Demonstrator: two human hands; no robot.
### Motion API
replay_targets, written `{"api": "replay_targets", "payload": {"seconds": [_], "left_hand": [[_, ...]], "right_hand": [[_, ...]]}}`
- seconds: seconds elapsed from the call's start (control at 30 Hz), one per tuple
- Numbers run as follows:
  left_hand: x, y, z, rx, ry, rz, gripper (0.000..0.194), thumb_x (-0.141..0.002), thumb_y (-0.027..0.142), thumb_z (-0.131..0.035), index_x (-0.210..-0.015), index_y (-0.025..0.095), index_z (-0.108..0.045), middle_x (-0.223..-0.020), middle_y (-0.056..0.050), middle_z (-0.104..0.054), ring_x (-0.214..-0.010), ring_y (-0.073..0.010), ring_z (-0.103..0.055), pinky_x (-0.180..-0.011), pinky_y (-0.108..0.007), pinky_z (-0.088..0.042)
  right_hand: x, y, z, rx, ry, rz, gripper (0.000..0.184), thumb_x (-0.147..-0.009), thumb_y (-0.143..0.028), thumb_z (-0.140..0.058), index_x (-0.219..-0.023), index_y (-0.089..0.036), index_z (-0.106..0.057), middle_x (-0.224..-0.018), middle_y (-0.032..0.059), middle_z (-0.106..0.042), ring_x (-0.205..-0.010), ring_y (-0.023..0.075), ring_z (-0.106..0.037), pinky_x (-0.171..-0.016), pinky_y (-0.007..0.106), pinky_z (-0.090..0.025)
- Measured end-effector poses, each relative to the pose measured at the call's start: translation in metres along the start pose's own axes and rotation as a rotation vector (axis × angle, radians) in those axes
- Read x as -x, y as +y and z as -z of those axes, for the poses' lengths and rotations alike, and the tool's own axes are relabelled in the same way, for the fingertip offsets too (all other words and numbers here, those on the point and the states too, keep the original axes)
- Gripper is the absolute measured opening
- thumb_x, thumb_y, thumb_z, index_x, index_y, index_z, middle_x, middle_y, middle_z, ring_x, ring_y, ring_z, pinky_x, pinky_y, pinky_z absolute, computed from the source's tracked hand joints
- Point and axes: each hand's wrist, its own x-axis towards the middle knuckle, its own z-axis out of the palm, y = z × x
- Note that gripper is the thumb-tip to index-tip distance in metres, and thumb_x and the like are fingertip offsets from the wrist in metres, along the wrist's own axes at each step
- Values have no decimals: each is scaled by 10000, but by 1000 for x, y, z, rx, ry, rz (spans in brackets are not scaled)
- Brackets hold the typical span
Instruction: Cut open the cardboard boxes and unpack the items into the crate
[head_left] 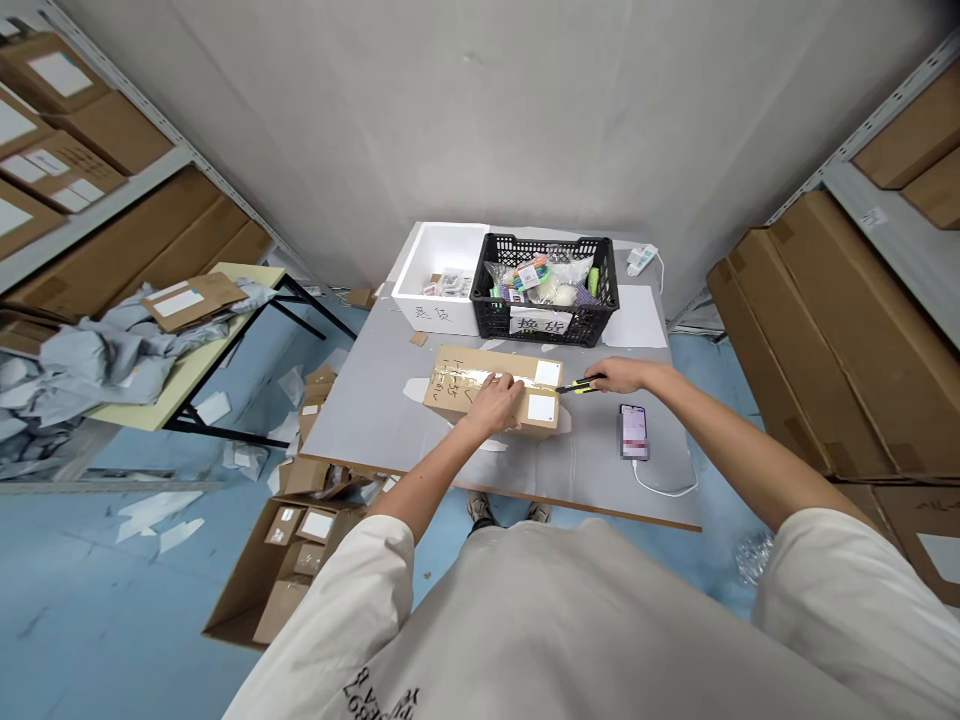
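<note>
A taped cardboard box (450, 372) with handwriting and two white labels lies on the grey table. Across its top, my left hand (496, 402) grips it with bent fingers. My right hand (621, 375) is closed around a black and yellow utility knife (579, 386). The knife's front end meets the right end of the box, beside the tape between the labels; I cannot make out how far the blade is out. Right of the box, a phone (634, 432) with a lit screen lies on a white cable.
Behind the box stand a white foam bin (435, 318) and a black plastic crate (495, 322) of bagged items. A power strip (641, 260) sits at the back right. Below left is an open carton (240, 590) of small boxes; a side table (180, 375) holds grey bags.
</note>
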Motion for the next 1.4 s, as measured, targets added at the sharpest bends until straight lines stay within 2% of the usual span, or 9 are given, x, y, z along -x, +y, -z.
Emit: {"api": "replay_targets", "payload": {"seconds": [0.33, 0.47, 0.57, 0.67, 0.73, 0.9, 1.07, 1.17, 1.4], "left_hand": [[-6, -3, 4, 20, 6, 10, 857, -628, 481, -913, -1333, 219, -502, -1287, -143, -553, -1205, -344, -580, -1188, -479, -261], [-8, -4, 11, 77, -32, 13, 906, -660, 510, -878, -1421, 263, -453, -1339, -138, -539, -1228, -367, -557, -1090, -461, -383], [-14, -5, 19, 140, 20, 45, 796, -849, 545, -690, -1513, 263, -355, -1441, -149, -478, -1216, -343, -570, -1050, -464, -417], [-25, -4, 22, 141, 76, 100, 464, -1006, 421, -435, -1437, 250, -458, -1437, -141, -498, -1225, -319, -568, -1069, -494, -396], [-33, -4, 21, 122, 84, 81, 406, -1003, 360, -430, -1390, 256, -502, -1436, -128, -513, -1277, -317, -536, -1098, -500, -374], [-50, -4, 9, 82, 35, 10, 524, -935, 313, -551, -1447, 261, -451, -1545, -128, -441, -1462, -338, -361, -1198, -556, -253], [-74, -9, 8, 62, -104, 28, 763, -868, 282, -628, -1560, 232, -311, -1641, -179, -305, -1530, -375, -240, -1204, -650, -175], [-79, -14, 9, 63, -148, 9, 798, -868, 345, -623, -1581, 226, -285, -1618, -179, -357, -1505, -384, -293, -1199, -660, -174], [-55, -14, -4, -58, 85, -131, 650, -1008, 427, -339, -1586, 131, -301, -1623, -208, -341, -1507, -364, -298, -1218, -541, -181]], "right_hand": [[26, -9, -81, -528, 17, -17, 470, -916, -640, -490, -974, -201, -647, -858, 35, -727, -772, 181, -677, -673, 268, -506], [39, -3, -101, -774, 154, -49, 464, -896, -663, -543, -966, -208, -595, -852, 33, -723, -719, 180, -673, -621, 264, -495], [46, 3, -103, -846, 285, -58, 468, -898, -659, -563, -1015, -207, -595, -875, 44, -732, -677, 174, -653, -583, 258, -469], [50, -1, -102, -756, 402, -6, 482, -954, -636, -488, -1103, -203, -637, -878, 43, -726, -714, 189, -645, -670, 300, -507], [53, -8, -103, -638, 467, 8, 496, -997, -601, -415, -1194, -217, -660, -909, 44, -728, -777, 209, -656, -763, 341, -526], [56, -27, -105, -267, 595, 53, 432, -1014, -466, -457, -1369, -299, -637, -1184, 66, -702, -1055, 255, -652, -952, 381, -492], [51, -31, -109, -17, 649, -5, 441, -999, -394, -514, -1413, -286, -621, -1148, 98, -678, -997, 259, -656, -880, 364, -505], [47, -29, -111, 10, 657, -9, 435, -994, -364, -533, -1411, -284, -625, -1145, 99, -674, -990, 255, -659, -875, 355, -506], [47, -30, -109, -13, 627, 3, 445, -989, -349, -549, -1427, -301, -612, -1129, 91, -673, -964, 247, -668, -865, 342, -510]]}}
